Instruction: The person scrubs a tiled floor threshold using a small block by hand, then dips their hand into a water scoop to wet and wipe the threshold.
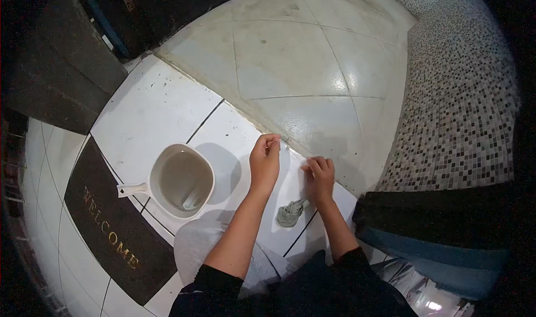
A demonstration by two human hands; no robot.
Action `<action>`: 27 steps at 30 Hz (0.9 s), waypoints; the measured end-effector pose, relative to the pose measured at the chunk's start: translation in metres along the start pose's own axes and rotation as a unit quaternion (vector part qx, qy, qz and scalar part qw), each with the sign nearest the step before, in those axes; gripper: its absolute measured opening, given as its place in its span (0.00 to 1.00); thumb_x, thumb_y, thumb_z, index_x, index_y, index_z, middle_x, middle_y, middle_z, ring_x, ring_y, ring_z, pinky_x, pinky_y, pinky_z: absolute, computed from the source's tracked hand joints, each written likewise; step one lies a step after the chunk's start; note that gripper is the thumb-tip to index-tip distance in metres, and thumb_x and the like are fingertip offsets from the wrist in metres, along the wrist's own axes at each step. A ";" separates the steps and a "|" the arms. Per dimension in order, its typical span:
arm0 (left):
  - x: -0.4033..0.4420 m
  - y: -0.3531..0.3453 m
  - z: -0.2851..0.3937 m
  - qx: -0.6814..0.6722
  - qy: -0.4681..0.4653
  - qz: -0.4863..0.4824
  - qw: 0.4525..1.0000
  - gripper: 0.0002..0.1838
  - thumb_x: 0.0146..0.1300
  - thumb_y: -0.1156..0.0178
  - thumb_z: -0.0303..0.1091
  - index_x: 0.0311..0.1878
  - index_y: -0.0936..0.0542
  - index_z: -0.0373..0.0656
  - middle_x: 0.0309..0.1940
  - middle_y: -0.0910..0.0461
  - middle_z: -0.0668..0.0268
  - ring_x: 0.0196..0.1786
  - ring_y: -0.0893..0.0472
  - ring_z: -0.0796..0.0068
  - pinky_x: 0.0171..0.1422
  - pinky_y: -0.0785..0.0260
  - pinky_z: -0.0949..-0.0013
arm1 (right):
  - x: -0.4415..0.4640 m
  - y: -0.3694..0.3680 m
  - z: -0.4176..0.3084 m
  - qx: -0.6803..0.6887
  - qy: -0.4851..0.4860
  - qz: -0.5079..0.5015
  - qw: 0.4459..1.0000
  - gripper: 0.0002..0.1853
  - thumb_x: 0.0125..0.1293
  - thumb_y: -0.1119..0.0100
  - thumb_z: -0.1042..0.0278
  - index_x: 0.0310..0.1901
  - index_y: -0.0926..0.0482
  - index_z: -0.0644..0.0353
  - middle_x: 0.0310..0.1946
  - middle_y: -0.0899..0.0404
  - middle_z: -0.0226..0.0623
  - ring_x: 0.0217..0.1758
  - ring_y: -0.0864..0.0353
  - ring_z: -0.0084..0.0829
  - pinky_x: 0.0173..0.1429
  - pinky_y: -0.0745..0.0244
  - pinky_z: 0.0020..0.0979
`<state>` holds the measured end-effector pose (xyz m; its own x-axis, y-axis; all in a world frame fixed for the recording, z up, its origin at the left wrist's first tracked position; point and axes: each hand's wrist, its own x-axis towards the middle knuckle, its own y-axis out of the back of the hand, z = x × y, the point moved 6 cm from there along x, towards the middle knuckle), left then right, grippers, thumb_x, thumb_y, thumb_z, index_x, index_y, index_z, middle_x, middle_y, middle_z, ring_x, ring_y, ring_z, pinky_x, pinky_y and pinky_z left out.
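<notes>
My left hand (264, 162) is held above the white floor tiles near the edge of the tiled step, its fingers curled and pressed together; anything between them is too small to make out. To its right, my right hand (320, 177) has bent fingers and is slightly blurred, so what it holds, if anything, cannot be told. Just below it, a crumpled grey-green cloth (289, 214) lies on the white tile. Left of my left forearm stands a white dipper (182, 180) with water in it, its handle pointing left.
A dark mat (111, 227) lettered WELCOME lies at the left. Beyond the step's edge (223, 98) spreads a floor of larger greyish tiles (290, 54). A mosaic-patterned wall (458, 110) rises at the right, with a dark and blue ledge (441, 244) below it.
</notes>
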<state>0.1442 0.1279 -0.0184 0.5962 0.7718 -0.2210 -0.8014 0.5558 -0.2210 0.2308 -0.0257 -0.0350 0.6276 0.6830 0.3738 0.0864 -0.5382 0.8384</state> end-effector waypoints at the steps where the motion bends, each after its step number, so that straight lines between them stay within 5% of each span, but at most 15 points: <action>1: 0.001 -0.002 0.000 0.000 -0.004 -0.003 1.000 0.08 0.66 0.50 0.31 0.44 0.26 0.39 0.24 0.33 0.74 0.23 0.38 0.87 0.26 0.46 0.82 | 0.009 -0.008 -0.005 -0.010 0.008 0.004 1.000 0.12 0.49 0.37 0.68 0.38 0.22 0.57 0.36 0.24 0.34 0.37 0.29 0.40 0.42 0.34 0.41; 27: 0.002 0.000 0.003 0.004 -0.011 0.005 1.000 0.08 0.65 0.50 0.32 0.43 0.25 0.40 0.25 0.33 0.74 0.26 0.38 0.87 0.28 0.44 0.82 | 0.019 -0.013 -0.016 -0.066 0.025 0.011 0.997 0.13 0.50 0.37 0.65 0.38 0.23 0.56 0.37 0.25 0.33 0.40 0.30 0.39 0.41 0.36 0.40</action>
<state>0.1447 0.1301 -0.0160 0.5877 0.7833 -0.2028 -0.8073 0.5510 -0.2113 0.2294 0.0020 -0.0325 0.5882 0.6974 0.4094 -0.0310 -0.4864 0.8732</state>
